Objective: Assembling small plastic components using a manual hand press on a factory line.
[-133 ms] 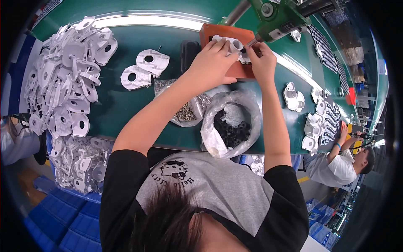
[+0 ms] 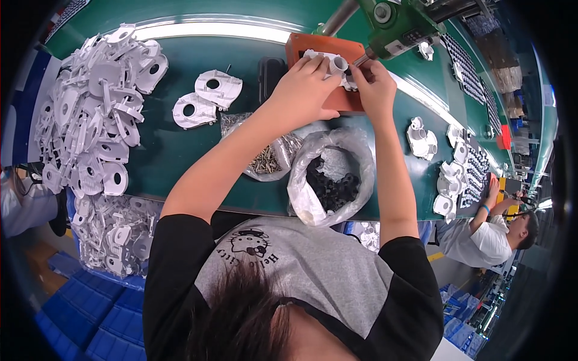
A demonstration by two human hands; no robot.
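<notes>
A white plastic housing (image 2: 338,65) with a round tube sits on an orange block fixture (image 2: 346,103) under a green press head. My left hand (image 2: 308,84) holds the housing down, its fingers bent over the left side and its thumb sticking out toward me. At the housing's right side, beside the metal tip (image 2: 361,60) of the press, my right hand (image 2: 376,84) is closed with fingertips pinched. Whatever lies between those fingertips is hidden.
Nearer me stand a clear bag of black plastic parts (image 2: 334,186) and a bag of screws (image 2: 265,161). White covers (image 2: 99,114) are heaped at left; two more covers (image 2: 218,89) lie beside a black case (image 2: 272,78). More housings (image 2: 421,141) lie right, near a co-worker (image 2: 487,237).
</notes>
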